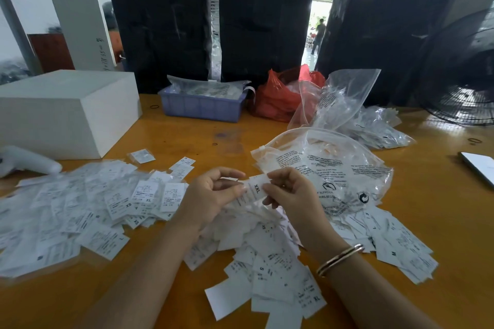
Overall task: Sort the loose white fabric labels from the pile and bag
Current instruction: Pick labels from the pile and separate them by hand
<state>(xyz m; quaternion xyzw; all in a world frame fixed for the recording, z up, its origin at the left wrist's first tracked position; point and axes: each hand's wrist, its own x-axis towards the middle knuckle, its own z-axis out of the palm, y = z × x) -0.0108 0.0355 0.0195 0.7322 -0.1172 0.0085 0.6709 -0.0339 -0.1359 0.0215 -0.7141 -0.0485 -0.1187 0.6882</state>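
I pinch an XXL label [254,189] between my left hand [211,195] and right hand [291,189], fingers curled on its ends, perhaps with more labels bunched behind it. The loose pile [262,254] lies under my wrists; the clear bag [334,168] sits just beyond my right hand on the worktop [187,136]

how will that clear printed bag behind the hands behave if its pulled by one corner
Probably floppy: the clear printed bag is thin, crinkled film that sags on the table. Likely light, since it looks nearly empty. Its glossy surface may slip in a hand, and it could drag nearby loose labels.
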